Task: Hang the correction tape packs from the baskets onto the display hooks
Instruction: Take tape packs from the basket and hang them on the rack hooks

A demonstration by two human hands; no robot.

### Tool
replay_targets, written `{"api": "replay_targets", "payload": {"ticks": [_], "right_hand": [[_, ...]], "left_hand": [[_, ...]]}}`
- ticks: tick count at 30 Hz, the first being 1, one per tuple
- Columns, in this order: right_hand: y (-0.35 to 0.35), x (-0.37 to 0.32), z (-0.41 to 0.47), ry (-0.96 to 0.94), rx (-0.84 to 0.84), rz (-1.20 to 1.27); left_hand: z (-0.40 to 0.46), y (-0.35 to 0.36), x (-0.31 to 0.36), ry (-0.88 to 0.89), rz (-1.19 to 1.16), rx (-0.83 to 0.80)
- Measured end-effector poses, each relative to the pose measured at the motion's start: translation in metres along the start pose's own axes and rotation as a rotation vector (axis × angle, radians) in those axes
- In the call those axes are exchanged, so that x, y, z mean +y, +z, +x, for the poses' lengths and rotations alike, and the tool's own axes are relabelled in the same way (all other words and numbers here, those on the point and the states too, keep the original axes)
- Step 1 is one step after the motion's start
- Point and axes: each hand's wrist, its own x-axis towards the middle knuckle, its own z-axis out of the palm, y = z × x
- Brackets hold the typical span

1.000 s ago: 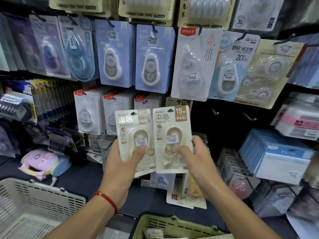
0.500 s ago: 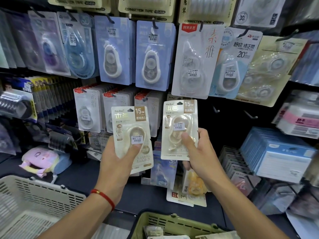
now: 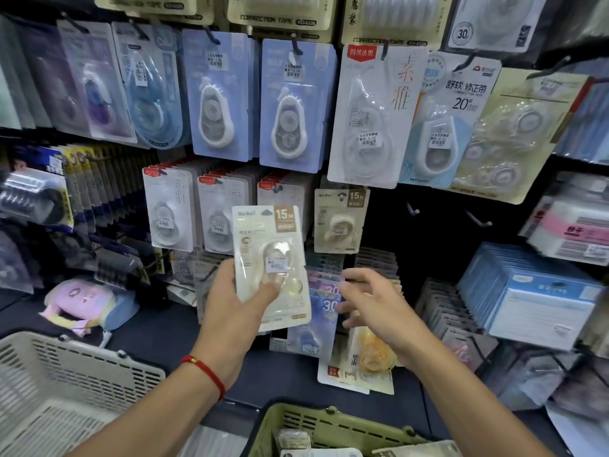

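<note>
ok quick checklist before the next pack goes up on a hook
1. Left hand has a firm grip on the cream 15M pack: ok.
2. Right hand free to help: ok, it holds nothing.
3. Matching pack already on its hook: ok, it hangs straight.
4. Bare hooks to the right are free: ok.
5. Held pack's hang hole facing up and unblocked: ok, at the top edge.
6. More packs left in the green basket: ok, some visible.

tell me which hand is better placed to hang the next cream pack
Left. The left hand already holds a cream pack upright, just below-left of the hung pack; the right hand is empty.
</note>
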Motion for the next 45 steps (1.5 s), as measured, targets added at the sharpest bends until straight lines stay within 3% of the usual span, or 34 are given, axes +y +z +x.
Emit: {"api": "replay_targets", "payload": {"ticks": [5, 17, 24, 32, 45], "right_hand": [[0.008, -0.013, -0.011, -0.169, -0.232, -0.015], [0.003, 0.004, -0.004, -0.179, 0.107, 0.194], [0.005, -0.003, -0.013, -0.196, 0.093, 0.284], [0.02, -0.002, -0.018, -0.264, 0.215, 0.304], [0.019, -0.023, 0.0, -0.216, 0.262, 0.074]], "left_hand": [[-0.003, 0.011, -0.001, 0.022, 0.025, -0.173], [-0.003, 0.019, -0.013, 0.018, 0.068, -0.194], [0.0, 0.024, -0.014, 0.088, 0.058, -0.162], [0.005, 0.027, -0.013, 0.071, 0.037, -0.195], [0.007, 0.026, -0.015, 0.078, 0.136, -0.15]]}}
